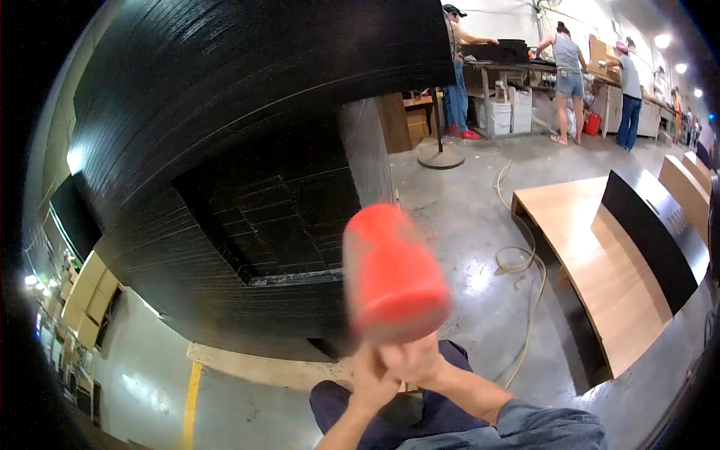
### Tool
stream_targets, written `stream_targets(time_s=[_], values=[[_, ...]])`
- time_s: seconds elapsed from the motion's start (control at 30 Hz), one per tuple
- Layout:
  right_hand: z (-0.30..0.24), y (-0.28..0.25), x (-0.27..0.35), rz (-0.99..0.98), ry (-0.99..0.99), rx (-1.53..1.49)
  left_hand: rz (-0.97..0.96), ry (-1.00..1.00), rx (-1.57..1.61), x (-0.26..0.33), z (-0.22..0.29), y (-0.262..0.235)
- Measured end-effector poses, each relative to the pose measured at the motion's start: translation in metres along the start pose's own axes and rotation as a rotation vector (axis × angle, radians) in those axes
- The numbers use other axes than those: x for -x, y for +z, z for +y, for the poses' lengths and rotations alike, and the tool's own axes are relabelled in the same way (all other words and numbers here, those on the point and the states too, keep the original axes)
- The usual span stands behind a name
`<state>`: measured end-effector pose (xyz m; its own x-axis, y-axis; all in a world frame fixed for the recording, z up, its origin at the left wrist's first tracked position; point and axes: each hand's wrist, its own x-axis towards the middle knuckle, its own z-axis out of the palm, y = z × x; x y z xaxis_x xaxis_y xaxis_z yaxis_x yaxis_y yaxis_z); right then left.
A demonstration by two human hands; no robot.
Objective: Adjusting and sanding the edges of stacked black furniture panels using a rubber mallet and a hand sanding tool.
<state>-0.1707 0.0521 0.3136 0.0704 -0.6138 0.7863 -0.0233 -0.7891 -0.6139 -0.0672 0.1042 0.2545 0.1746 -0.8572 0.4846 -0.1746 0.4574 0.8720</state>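
In front of me, close to the camera, is a red mallet [396, 274], its thick rounded head smeared by motion and marked with greyish scuffs. My left hand [370, 381] and my right hand [414, 361] are closed together just below the head, apparently around its handle, which they and the head hide. Beyond the mallet stands a large black wooden panel or cabinet [142, 180] with a recessed rectangular opening [277, 217]. Whether the mallet touches it cannot be told.
A pale wooden board [262, 367] lies under the black piece. To the right rests a light wood panel unit [570, 232] with a curved black board [645, 240]. A hose [536, 300] snakes over the floor. Several people work at a bench [540, 66] at the back.
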Motion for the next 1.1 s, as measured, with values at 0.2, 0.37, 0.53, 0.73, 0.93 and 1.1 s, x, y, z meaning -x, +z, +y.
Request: stream_targets(time_s=[0.2, 0.37, 0.53, 0.73, 0.93, 1.1], values=[[0.043, -0.027, -0.023, -0.009, -0.369, 0.006, 0.207, -0.057, 0.061, -0.015, 0.015, 0.005], [0.113, 0.017, -0.040, 0.006, -0.177, 0.072, 0.347, 0.035, 0.151, -0.059, 0.016, 0.020], [0.122, 0.023, -0.042, 0.019, -0.244, 0.100, 0.367, -0.107, 0.002, -0.094, 0.023, 0.023], [0.133, 0.024, -0.037, 0.035, -0.266, 0.117, 0.388, 0.022, 0.028, -0.093, 0.012, 0.032], [0.142, 0.023, -0.037, 0.075, -0.272, 0.071, 0.407, -0.052, -0.146, -0.104, 0.000, 0.028], [0.148, 0.023, -0.037, 0.052, -0.277, 0.024, 0.457, 0.101, -0.110, -0.076, -0.030, 0.027]])
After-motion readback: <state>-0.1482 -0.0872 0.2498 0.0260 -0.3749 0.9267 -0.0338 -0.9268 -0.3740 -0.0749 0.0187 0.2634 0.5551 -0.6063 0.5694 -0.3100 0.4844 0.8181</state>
